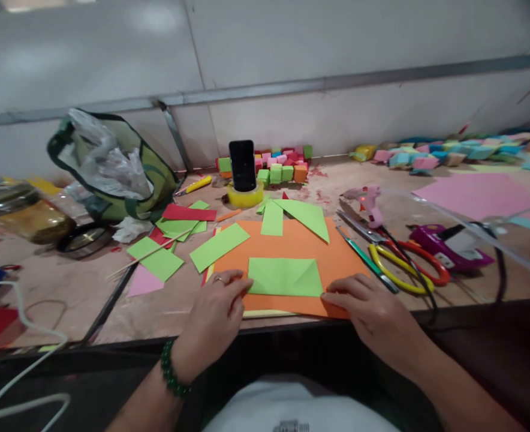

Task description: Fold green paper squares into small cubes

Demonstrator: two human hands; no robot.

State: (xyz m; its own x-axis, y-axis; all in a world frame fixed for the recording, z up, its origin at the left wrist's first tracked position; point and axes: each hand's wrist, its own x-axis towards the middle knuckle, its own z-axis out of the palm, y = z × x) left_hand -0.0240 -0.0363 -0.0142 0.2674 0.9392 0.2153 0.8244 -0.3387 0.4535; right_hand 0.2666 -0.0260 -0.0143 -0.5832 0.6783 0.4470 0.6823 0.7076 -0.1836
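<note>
A green paper rectangle (285, 277) with diagonal creases lies on a larger orange sheet (337, 258) at the table's front edge. At its lower left corner, the fingertips of my left hand (217, 306) hold the green paper. My right hand (370, 306) has its thumb and fingers closed at the lower right corner. Just left of the orange sheet's middle lies a green strip (220, 247). Another strip (273, 217) and a green triangular piece (309, 217) overlap the sheet's far edge.
To the right lie a green cutter (366, 259), scissors (400, 270), a pink glue gun (370, 204) with its cord and a purple tool (449, 247). A phone (242, 165) stands in a tape roll (246, 195) before paper cubes (276, 174). Left is a bag (157, 174).
</note>
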